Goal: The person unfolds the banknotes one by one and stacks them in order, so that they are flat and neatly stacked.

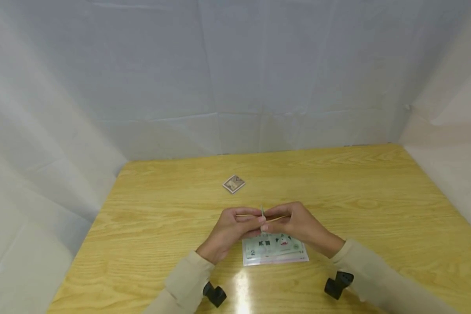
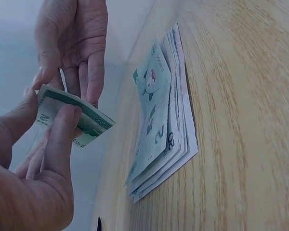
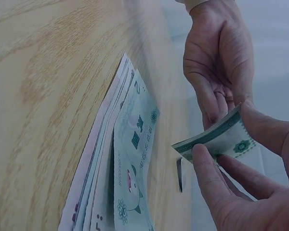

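Note:
Between both hands, above the table, is a folded green banknote (image 2: 77,118) with a figure 2 printed on it. My left hand (image 1: 224,231) pinches one side of it between thumb and fingers. From the other side my right hand (image 1: 304,224) pinches the same note, its thumb and fingers at the edge in the right wrist view. Directly below lies a stack of banknotes (image 1: 274,256). Its top note is pale green with a cartoon face and a 2, and lifts slightly from the notes under it in the left wrist view.
A small folded brownish note (image 1: 234,184) lies farther back on the wooden table (image 1: 149,226). White sheeting (image 1: 235,65) hangs behind the table and along both sides. A black wrist camera is strapped at each sleeve.

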`<state>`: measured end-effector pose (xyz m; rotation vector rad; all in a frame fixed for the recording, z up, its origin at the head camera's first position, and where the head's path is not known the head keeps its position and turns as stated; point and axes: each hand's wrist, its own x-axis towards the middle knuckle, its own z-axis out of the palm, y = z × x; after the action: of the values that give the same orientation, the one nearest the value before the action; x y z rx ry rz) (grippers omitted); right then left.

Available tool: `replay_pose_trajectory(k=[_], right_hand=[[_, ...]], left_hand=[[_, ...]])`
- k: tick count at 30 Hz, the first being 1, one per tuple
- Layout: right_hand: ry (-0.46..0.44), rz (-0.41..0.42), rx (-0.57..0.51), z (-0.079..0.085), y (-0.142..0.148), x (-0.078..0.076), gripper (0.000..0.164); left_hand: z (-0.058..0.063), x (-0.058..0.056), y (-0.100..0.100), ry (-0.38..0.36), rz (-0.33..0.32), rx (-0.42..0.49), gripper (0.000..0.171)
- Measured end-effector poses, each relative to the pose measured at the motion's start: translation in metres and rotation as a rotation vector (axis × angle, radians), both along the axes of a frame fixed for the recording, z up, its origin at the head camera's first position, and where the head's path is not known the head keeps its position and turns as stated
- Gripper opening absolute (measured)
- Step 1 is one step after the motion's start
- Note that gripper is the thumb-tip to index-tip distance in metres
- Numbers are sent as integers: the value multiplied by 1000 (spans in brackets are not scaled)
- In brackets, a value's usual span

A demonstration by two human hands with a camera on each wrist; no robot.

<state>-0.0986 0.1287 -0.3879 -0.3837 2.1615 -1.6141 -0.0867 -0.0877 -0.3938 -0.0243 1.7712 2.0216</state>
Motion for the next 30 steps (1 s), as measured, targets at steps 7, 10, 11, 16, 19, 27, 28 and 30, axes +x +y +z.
replay_pose_trajectory(k=[7, 10, 11, 16, 19, 27, 28, 30], right_hand=[[-26, 18, -19, 5, 0, 1, 57], [-34, 35, -27, 6, 2, 0, 56], [-40, 43, -35, 6, 2, 0, 55], [-64, 70, -78, 3, 7, 0, 52], [-77, 55, -80, 2, 8, 0, 55], [-94, 12, -61, 4, 7, 2, 56], [-96, 6, -54, 5, 7, 2, 56], [-102, 2, -45, 8, 8, 3, 55]], left_hand=[[1, 0, 0, 8, -3, 4, 38], [2, 1, -1, 12, -10, -11, 38], [2, 1, -1, 14, -15, -18, 37], [3, 1, -2, 17, -31, -49, 40], [4, 1, -2, 13, -37, -60, 43], [5, 2, -2, 12, -38, -57, 44], [5, 2, -3, 13, -38, -57, 45], [5, 3, -3, 14, -35, -57, 46]])
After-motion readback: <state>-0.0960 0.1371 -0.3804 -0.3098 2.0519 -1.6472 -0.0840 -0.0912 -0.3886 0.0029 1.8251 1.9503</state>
